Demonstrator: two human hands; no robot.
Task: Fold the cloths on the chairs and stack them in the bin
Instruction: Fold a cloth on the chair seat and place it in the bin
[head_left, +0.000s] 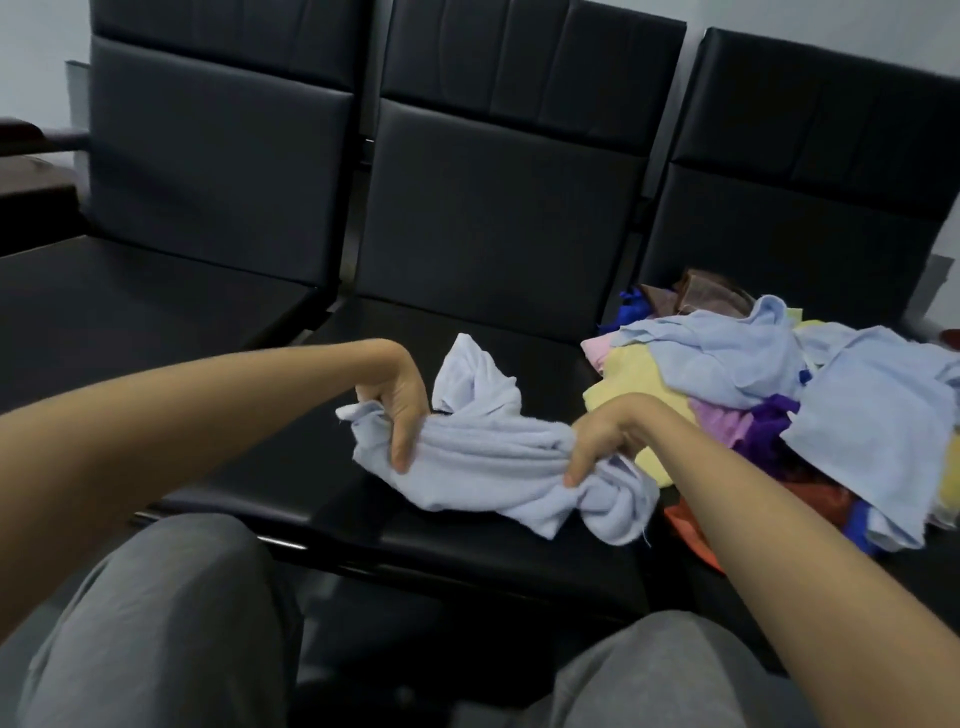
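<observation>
A crumpled pale blue cloth (483, 457) lies bunched on the middle chair seat (415, 525). My left hand (402, 410) grips its left end with curled fingers. My right hand (597, 441) grips its right end, close to the pile. A heap of unfolded cloths (779, 395) in light blue, yellow, pink, purple and orange covers the right chair seat. No bin is in view.
Three black padded chairs stand in a row; the left chair seat (130, 312) holds nothing. A dark wooden table edge (26, 156) shows at the far left. My grey-trousered knees (156, 623) sit in front of the seats.
</observation>
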